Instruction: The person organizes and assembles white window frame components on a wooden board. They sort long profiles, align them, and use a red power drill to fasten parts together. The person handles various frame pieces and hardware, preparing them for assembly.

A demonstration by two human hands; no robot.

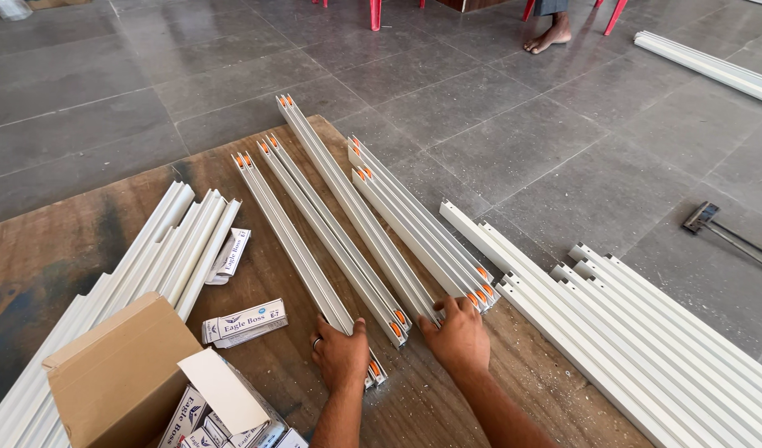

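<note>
free room and obstacles on the wooden board (pixel 82 241). bare wood lies open between the left hand (pixel 341 355) and the small flat boxes (pixel 244 322), and in front of both wrists. ahead of the right hand (pixel 459 338) the white channel strips (pixel 348 224) lie side by side with narrow gaps only. the cardboard box (pixel 119 373) and stacked white covers (pixel 177 249) block the left; long white trunking (pixel 646 332) blocks the right.
</note>
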